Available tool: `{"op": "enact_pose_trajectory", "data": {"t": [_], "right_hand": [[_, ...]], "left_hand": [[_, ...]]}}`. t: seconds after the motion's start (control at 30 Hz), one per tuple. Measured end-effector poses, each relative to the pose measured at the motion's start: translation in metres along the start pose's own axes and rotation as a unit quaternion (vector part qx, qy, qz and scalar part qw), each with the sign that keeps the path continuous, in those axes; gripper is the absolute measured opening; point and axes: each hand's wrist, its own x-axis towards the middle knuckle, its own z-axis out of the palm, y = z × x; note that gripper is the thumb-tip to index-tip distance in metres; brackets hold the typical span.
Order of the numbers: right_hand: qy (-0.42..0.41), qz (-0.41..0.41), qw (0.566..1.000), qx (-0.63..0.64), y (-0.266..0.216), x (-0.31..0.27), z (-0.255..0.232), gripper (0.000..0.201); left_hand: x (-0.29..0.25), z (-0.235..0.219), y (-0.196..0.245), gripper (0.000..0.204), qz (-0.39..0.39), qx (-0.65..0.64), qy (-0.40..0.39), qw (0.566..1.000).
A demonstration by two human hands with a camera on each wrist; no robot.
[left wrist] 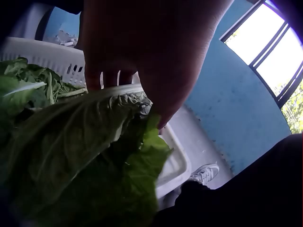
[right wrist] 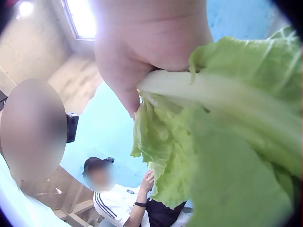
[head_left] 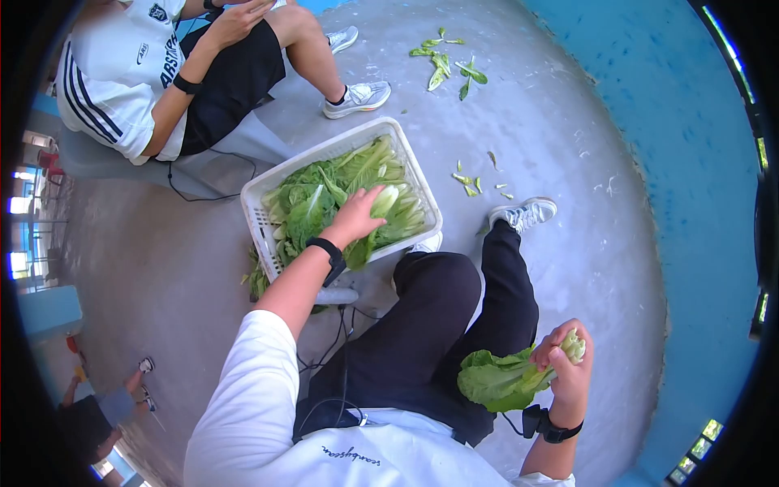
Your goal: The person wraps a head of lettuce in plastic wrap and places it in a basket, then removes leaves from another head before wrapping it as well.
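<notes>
A white plastic basket (head_left: 422, 189) full of leafy green heads stands on the floor before the knees. Over it the left hand (head_left: 357, 217) holds a leafy head (head_left: 383, 201) by its pale base, leaves hanging toward the wrist. In the left wrist view the left hand (left wrist: 142, 52) has fingers and thumb round that head (left wrist: 71, 137). The right hand (head_left: 565, 365), out to the right beside the leg, grips another leafy head (head_left: 503, 380), its pale cut end at the thumb. The right wrist view shows the right hand (right wrist: 147, 42) around its white stem (right wrist: 189, 87).
Loose leaves (head_left: 441, 69) and small scraps (head_left: 466, 183) lie on the grey floor beyond the basket. Another person (head_left: 122, 73) sits at the upper left on a grey seat. Cables (head_left: 345, 349) hang by the left knee. A blue wall (head_left: 649, 105) curves along the right.
</notes>
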Motion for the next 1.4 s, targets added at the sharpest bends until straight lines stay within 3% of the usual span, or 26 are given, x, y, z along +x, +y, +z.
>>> {"op": "enact_pose_trajectory", "data": {"t": [0.1, 0.23, 0.33, 0.43, 0.53, 0.73, 0.83, 0.97, 1.03, 1.27, 1.4], "right_hand": [[0.004, 0.004, 0.999, 0.031, 0.002, 0.002, -0.006, 0.023], [0.004, 0.012, 0.999, 0.036, 0.008, 0.010, -0.011, 0.026], [0.005, 0.024, 0.999, 0.023, 0.011, 0.022, -0.009, 0.032], [-0.009, 0.043, 0.999, 0.025, 0.017, 0.031, -0.006, 0.031], [-0.027, 0.056, 0.998, 0.013, 0.019, 0.035, -0.002, 0.028], [-0.055, 0.076, 0.995, 0.034, 0.018, 0.031, 0.000, 0.015], [-0.056, 0.066, 0.996, 0.032, 0.017, 0.024, 0.003, 0.015], [-0.063, 0.058, 0.996, 0.030, 0.018, 0.010, 0.000, 0.015], [-0.064, 0.069, 0.995, 0.020, 0.016, 0.003, -0.006, 0.016], [-0.087, 0.078, 0.989, -0.092, 0.004, -0.017, -0.013, 0.019], [-0.085, 0.120, 0.984, -0.104, -0.012, -0.031, -0.002, 0.018]], "left_hand": [[0.002, 0.015, -0.007, 0.077, -0.007, 0.066, -0.022, 0.998], [0.005, 0.028, -0.011, 0.063, -0.020, 0.178, -0.049, 0.983], [0.003, 0.034, -0.014, 0.061, 0.028, 0.165, 0.040, 0.985], [0.007, 0.030, -0.014, 0.063, -0.103, 0.033, -0.096, 0.989], [0.001, 0.024, -0.016, 0.070, -0.069, 0.014, -0.081, 0.994], [-0.002, 0.016, -0.018, 0.077, -0.107, -0.120, -0.001, 0.987], [-0.011, -0.014, -0.008, 0.074, -0.079, -0.128, -0.069, 0.986], [-0.029, -0.032, -0.004, 0.073, -0.061, -0.306, -0.081, 0.946], [-0.052, -0.054, 0.027, 0.073, -0.058, -0.408, -0.069, 0.908], [-0.111, -0.101, 0.091, 0.076, 0.028, -0.462, -0.077, 0.883], [-0.132, -0.106, 0.106, 0.081, 0.052, -0.431, -0.067, 0.898]]}}
